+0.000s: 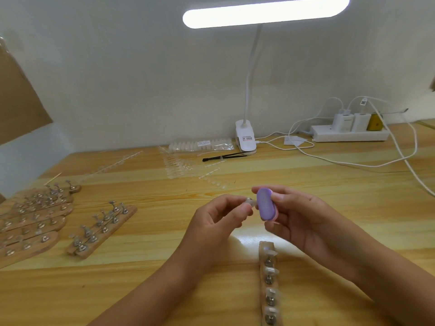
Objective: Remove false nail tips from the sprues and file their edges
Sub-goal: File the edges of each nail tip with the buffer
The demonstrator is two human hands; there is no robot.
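My left hand point(220, 217) pinches a small clear nail tip point(250, 203) between thumb and fingertips above the wooden table. My right hand point(296, 217) grips a small purple oval file block point(266, 204), its flat face turned toward the tip and touching or nearly touching its edge. Below my hands lies a wooden strip point(268, 282) with metal stands, several carrying clear nail tips. Clear sprues with nail tips point(186, 169) lie spread on the table farther back.
Wooden strips with metal stands point(103, 228) and a larger pile of them point(35, 217) sit at the left. A clip lamp point(245, 140), a bag of tips point(200, 144), a black tool point(223, 156) and a power strip point(348, 135) with trailing white cables line the back.
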